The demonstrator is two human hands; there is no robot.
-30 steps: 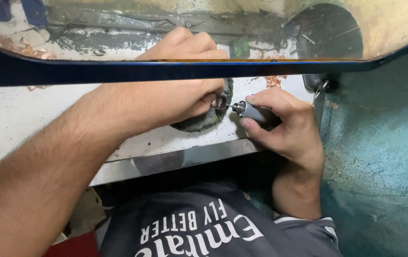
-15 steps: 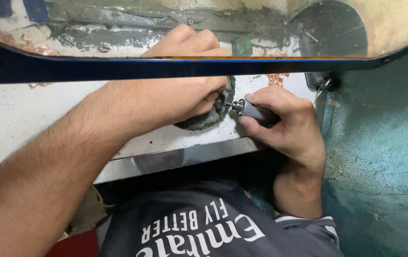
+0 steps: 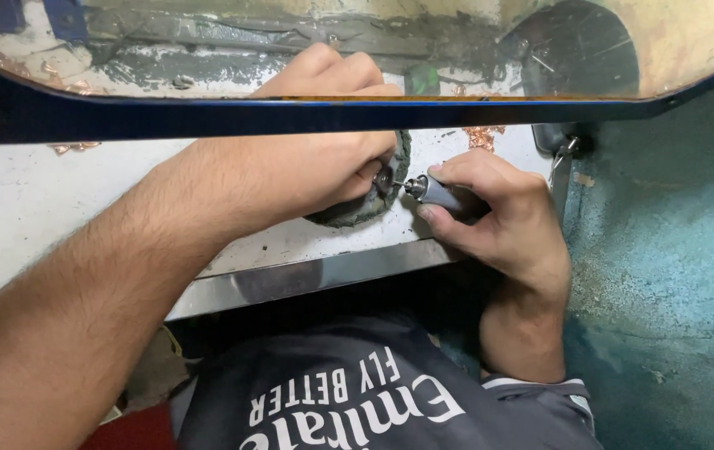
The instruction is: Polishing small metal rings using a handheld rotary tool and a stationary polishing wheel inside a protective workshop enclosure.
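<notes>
My left hand [image 3: 315,158] is closed on a small metal piece [image 3: 383,177], pressed against a round dark pad [image 3: 355,212] on the white bench [image 3: 32,208]. My right hand [image 3: 490,212] grips a grey rotary handpiece [image 3: 444,196]. Its thin bit points left and meets the small piece between my left fingers. The piece is mostly hidden by my fingers.
A dark blue frame [image 3: 290,117] with a clear pane crosses the top of the view over the bench. Copper-coloured shavings [image 3: 482,135] lie on the bench behind my hands. A teal wall [image 3: 673,250] stands to the right. A metal strip [image 3: 323,275] edges the bench front.
Both hands stay in the same place; the handpiece tip has shifted slightly against the small piece. Nothing was taken up or let go.
</notes>
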